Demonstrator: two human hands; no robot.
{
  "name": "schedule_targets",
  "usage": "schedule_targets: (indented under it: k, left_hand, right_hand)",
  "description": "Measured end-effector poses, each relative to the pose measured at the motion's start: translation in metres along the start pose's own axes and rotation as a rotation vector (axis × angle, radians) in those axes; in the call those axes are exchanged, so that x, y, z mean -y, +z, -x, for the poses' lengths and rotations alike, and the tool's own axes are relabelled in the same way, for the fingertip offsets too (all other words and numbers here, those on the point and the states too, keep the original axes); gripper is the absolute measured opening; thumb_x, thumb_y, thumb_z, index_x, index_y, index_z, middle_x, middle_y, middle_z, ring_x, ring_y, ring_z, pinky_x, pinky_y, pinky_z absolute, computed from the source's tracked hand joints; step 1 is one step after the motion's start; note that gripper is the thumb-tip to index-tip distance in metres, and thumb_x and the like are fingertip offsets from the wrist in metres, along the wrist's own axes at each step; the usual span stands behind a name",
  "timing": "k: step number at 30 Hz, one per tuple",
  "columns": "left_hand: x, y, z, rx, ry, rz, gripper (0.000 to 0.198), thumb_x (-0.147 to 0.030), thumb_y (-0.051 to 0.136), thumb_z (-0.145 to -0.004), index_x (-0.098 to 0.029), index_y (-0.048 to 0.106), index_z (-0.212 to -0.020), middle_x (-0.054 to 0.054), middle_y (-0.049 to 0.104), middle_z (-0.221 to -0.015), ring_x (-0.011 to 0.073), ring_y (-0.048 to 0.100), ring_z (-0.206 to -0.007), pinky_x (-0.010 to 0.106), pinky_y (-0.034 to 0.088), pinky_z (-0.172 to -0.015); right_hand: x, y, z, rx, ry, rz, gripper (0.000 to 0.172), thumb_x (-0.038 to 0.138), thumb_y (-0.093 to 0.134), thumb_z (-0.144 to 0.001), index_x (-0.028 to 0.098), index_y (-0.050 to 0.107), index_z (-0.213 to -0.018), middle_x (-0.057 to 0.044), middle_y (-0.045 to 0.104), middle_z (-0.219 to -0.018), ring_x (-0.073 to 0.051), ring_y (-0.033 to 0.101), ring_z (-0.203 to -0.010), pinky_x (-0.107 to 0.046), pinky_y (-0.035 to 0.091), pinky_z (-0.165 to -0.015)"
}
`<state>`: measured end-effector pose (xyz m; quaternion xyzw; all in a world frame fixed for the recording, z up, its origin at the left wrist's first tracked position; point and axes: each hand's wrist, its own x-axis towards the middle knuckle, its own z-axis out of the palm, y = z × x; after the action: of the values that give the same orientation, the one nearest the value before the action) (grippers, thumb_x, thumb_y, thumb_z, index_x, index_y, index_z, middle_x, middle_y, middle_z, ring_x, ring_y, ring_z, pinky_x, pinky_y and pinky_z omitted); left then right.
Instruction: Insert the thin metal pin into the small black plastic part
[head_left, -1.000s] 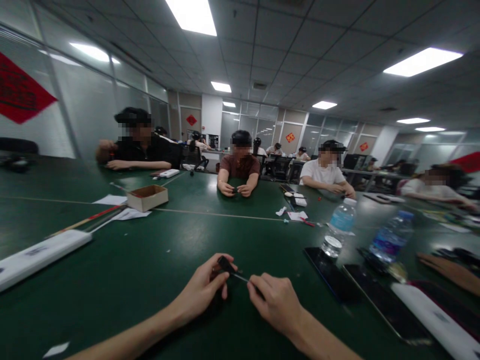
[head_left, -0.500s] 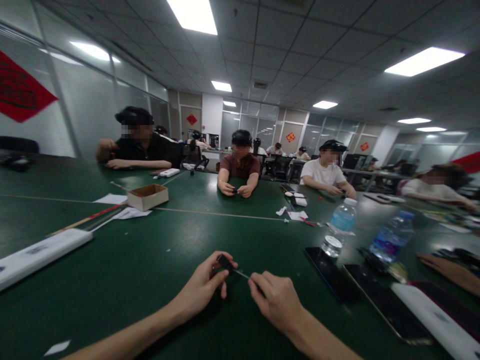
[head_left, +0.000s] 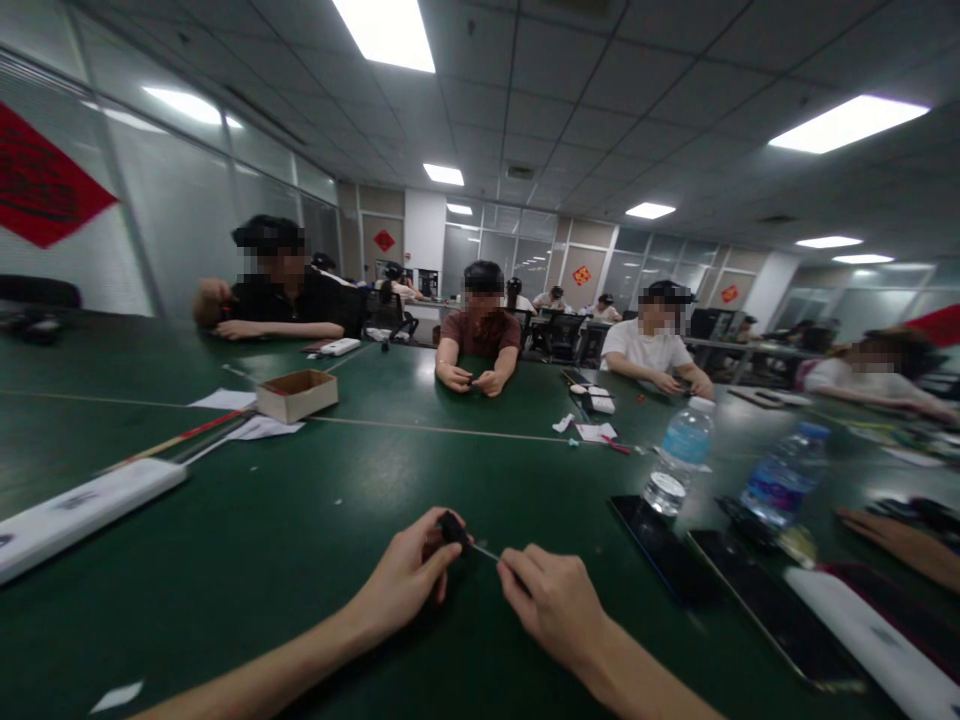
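Observation:
My left hand (head_left: 411,568) is closed around a small black block-shaped part (head_left: 453,530), pinched between thumb and fingers just above the green table. A thin metal rod (head_left: 485,552), like a screwdriver shaft, reaches from the black part to my right hand (head_left: 553,602). The fingers of that hand are wrapped round the rod's near end, so any handle is hidden. Where the tip meets the black part is too small to make out.
A black phone (head_left: 660,548), a second dark phone (head_left: 772,605) and two water bottles (head_left: 679,455) lie or stand right of my hands. A white power strip (head_left: 90,515) and an open cardboard box (head_left: 298,402) are left. Several people (head_left: 480,335) sit opposite.
The black part has turned slightly in my left hand, and the left fingers have curled in closer around it. My right hand has hardly moved.

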<state>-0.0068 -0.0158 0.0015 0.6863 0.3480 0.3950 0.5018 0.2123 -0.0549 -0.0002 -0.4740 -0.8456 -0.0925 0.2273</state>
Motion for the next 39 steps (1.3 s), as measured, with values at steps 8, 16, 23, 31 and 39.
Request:
schedule_targets:
  k: [8, 16, 23, 31, 39]
  left_hand:
    - [0.0012, 0.0004, 0.0012, -0.040, 0.012, -0.071, 0.024, -0.038, 0.045, -0.089, -0.020, 0.049, -0.105, 0.004, 0.064, -0.089, 0.0059, 0.047, -0.039, 0.019, 0.036, -0.037]
    - [0.0020, 0.0010, 0.0007, -0.050, -0.010, -0.030, 0.033, -0.046, 0.048, -0.086, -0.019, 0.050, -0.104, 0.004, 0.065, -0.086, 0.0057, 0.046, -0.038, 0.017, 0.034, -0.036]
    - [0.0011, 0.0005, 0.0007, -0.049, -0.017, -0.072, 0.032, -0.045, 0.046, -0.087, -0.018, 0.051, -0.105, 0.002, 0.062, -0.075, 0.0064, 0.044, -0.038, 0.017, 0.032, -0.036]
    - [-0.0017, 0.0013, 0.0018, -0.026, -0.042, -0.043, 0.034, -0.045, 0.047, -0.087, -0.017, 0.050, -0.106, 0.000, 0.057, -0.068, 0.0064, 0.040, -0.040, 0.017, 0.029, -0.037]
    - [0.0017, 0.0003, 0.0020, -0.026, -0.037, -0.051, 0.034, -0.046, 0.045, -0.087, -0.018, 0.051, -0.106, 0.001, 0.059, -0.072, 0.0063, 0.040, -0.040, 0.018, 0.028, -0.036]
  right_hand:
    - [0.0005, -0.0032, -0.0003, 0.029, -0.028, -0.023, 0.022, 0.025, 0.039, -0.095, 0.021, 0.060, -0.097, -0.002, 0.059, -0.075, -0.012, 0.056, -0.064, -0.023, 0.036, -0.058]
    - [0.0023, -0.0064, 0.0003, 0.017, -0.060, -0.040, 0.021, 0.024, 0.040, -0.094, 0.020, 0.060, -0.098, -0.001, 0.060, -0.074, -0.011, 0.055, -0.062, -0.023, 0.035, -0.055]
    - [0.0019, -0.0025, 0.0001, -0.022, -0.018, -0.014, 0.023, 0.025, 0.040, -0.094, 0.021, 0.062, -0.095, -0.001, 0.060, -0.072, -0.011, 0.055, -0.061, -0.023, 0.035, -0.055]
    - [0.0017, -0.0003, 0.0006, -0.034, -0.005, -0.003, 0.023, 0.025, 0.041, -0.094, 0.021, 0.064, -0.093, -0.001, 0.060, -0.072, -0.012, 0.056, -0.063, -0.023, 0.036, -0.057]
    - [0.0011, -0.0036, 0.0003, 0.010, -0.029, -0.053, 0.023, 0.024, 0.040, -0.094, 0.020, 0.062, -0.098, -0.002, 0.061, -0.075, -0.012, 0.057, -0.064, -0.023, 0.037, -0.059]
